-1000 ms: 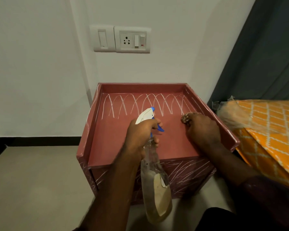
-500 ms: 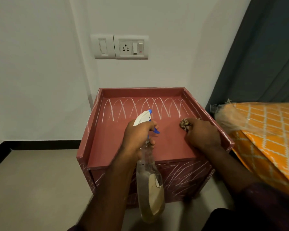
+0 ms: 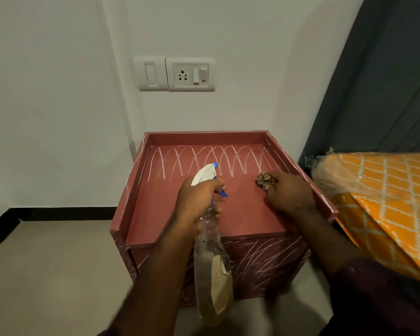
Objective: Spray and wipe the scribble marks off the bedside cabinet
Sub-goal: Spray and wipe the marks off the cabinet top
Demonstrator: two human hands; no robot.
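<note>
The cabinet (image 3: 155,214) stands against the wall. The left hand (image 3: 199,204) grips the neck of the spray bottle (image 3: 212,270) above the front half of the top, fingers curled round it, one finger at the blue trigger (image 3: 222,192); the nozzle points toward the back edge. White scribble marks (image 3: 211,161) run in a band along the back edge, from the left rim to the right rim; further marks cover the front face (image 3: 260,258). The right hand (image 3: 291,192) rests on the top near the right rim, fingers closed round a bunched cloth (image 3: 266,180), which touches the surface just in front of the band's right end.

Step in hand, as judged: spraying the band on the top. Next move: squeeze the trigger with the nozzle aimed at the marks, then sweep the cloth along the band with firm pressure. The front face appears untreated and requires the same sequence
</note>
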